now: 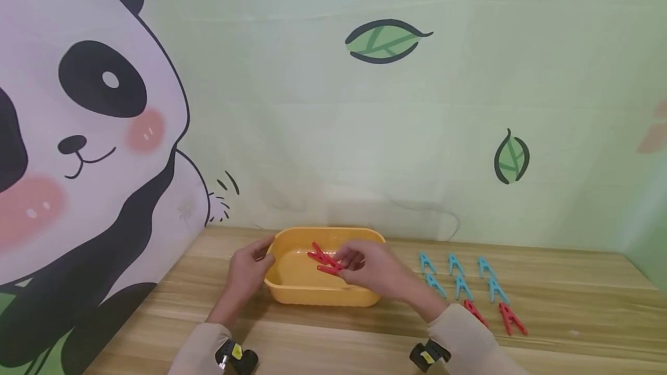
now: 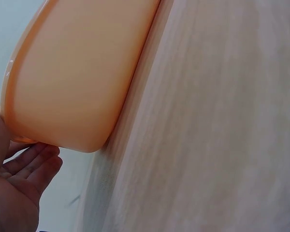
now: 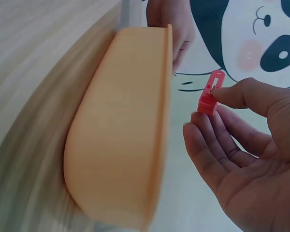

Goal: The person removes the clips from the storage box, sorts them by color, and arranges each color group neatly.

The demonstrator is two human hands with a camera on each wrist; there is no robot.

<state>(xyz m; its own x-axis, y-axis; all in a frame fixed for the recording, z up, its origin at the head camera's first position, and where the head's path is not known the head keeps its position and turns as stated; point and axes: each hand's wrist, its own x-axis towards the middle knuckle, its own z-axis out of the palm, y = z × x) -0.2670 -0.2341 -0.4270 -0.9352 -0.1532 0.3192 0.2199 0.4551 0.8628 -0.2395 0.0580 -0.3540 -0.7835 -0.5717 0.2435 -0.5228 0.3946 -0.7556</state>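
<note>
A yellow plastic basin (image 1: 333, 296) sits on the wooden table. My left hand (image 1: 249, 265) grips its left end, thumb at the rim; in the left wrist view the fingers (image 2: 36, 166) lie against the outer wall. Over the basin's inside, my right hand (image 1: 372, 268) pinches a red clothespin (image 3: 210, 94) between thumb and fingertips. Further red prongs (image 1: 319, 253) show just left of those fingertips in the head view, overlapping the held clothespin.
Several blue clothespins (image 1: 461, 287) lie in two rows right of the basin. Two red clothespins, one of them (image 1: 512, 318) farther right, lie nearer the front, one partly behind my right sleeve (image 1: 471, 337). A wall with a panda picture (image 1: 104, 103) stands behind the table.
</note>
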